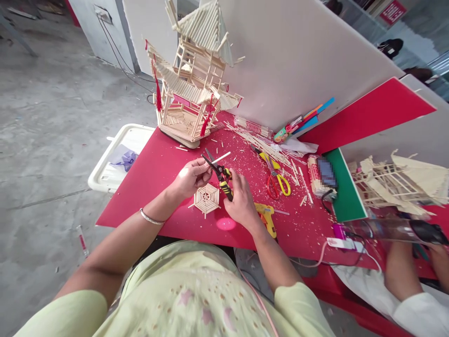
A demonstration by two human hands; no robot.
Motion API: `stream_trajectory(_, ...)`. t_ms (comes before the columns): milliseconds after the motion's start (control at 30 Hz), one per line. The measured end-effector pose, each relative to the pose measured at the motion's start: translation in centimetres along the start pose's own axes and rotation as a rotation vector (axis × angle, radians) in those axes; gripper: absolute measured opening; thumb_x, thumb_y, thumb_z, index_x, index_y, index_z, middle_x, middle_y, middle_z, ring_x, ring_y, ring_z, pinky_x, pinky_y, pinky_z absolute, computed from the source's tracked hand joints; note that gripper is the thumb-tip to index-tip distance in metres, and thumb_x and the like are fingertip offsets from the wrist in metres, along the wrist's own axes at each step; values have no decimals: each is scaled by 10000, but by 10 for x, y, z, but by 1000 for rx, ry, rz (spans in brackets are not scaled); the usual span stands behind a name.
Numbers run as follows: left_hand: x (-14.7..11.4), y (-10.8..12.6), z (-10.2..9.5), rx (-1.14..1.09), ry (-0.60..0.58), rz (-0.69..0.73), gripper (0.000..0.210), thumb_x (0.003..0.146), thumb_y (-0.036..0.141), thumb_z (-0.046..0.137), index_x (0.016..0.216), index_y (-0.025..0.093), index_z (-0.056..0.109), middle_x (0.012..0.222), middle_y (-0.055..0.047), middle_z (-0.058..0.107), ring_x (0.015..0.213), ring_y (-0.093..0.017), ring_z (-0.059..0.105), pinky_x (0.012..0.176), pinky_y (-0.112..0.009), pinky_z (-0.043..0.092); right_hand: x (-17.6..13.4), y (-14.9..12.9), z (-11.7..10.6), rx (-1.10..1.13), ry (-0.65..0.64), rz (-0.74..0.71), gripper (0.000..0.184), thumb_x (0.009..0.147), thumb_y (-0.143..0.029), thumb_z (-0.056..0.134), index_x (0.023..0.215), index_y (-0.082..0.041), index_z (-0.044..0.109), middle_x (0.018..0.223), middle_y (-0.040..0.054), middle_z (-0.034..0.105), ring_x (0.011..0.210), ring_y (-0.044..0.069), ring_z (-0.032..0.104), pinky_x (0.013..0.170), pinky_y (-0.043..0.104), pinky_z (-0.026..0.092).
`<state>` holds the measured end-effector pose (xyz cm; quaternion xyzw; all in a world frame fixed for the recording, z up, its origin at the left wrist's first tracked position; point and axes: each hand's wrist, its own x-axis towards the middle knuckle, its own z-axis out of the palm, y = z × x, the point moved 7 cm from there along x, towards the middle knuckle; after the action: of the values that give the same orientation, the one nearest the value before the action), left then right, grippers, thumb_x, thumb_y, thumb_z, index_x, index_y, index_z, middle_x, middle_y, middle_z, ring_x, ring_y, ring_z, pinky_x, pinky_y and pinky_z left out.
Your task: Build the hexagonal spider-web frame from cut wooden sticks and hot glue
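Note:
My right hand [241, 202] grips black-and-yellow cutting pliers [220, 174], their jaws apart around a thin wooden stick [220, 157]. My left hand [191, 177] pinches the near end of that stick. Just below both hands a hexagonal web-shaped stick piece [206, 199] lies flat on the red table [147, 187]. A tall stick-built pagoda model [194, 79] with red tassels stands at the table's far left.
Red-and-yellow scissors [277, 180], a yellow glue gun [266, 217], loose sticks [259, 140] and sawdust lie to the right. A white tray [115, 154] sits left of the table. Another person's arm [400, 271] and a second stick model [393, 182] are at the right.

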<state>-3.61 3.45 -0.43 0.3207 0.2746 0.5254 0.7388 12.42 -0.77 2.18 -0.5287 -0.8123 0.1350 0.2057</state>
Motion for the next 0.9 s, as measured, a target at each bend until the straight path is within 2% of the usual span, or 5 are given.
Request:
stream_trajectory(567,-3,-20,8,-131,-151,-258,289,774,346,783,711,157,572,520,41,456,362,-38,272,362,-174,192,-1,4,-4,-219,13,-14,837,797,-116,594,1580,-165,302,1369,206,545,1245,373,534,996,533,560)
stream_trajectory(633,0,-14,1,-23,-22,-147,234,791,331,748,760,166,584,566,33,500,379,-47,303,366,-181,203,1,7,-9,-248,55,-8,847,810,-129,597,1595,-164,280,1366,208,537,1240,372,528,979,528,563)
stream_trajectory(733,-7,20,-24,186,399,291,153,791,278,731,845,185,622,624,43,526,441,-56,380,402,-176,263,6,17,-23,-382,147,18,835,842,-133,581,1616,-146,267,1360,229,512,1225,386,514,948,539,557)
stream_trajectory(800,-18,38,-33,272,575,506,175,829,335,721,796,191,628,583,48,500,456,-63,400,417,-177,290,8,24,-32,-490,181,0,808,867,-106,543,1626,-137,270,1384,245,490,1256,396,490,963,546,541)
stream_trajectory(900,-9,30,-31,325,477,293,508,890,604,656,617,180,602,472,5,499,380,-76,413,369,-209,278,9,30,-39,-556,164,-80,780,916,-60,457,1655,-188,244,1462,238,460,1374,406,415,1046,572,494)
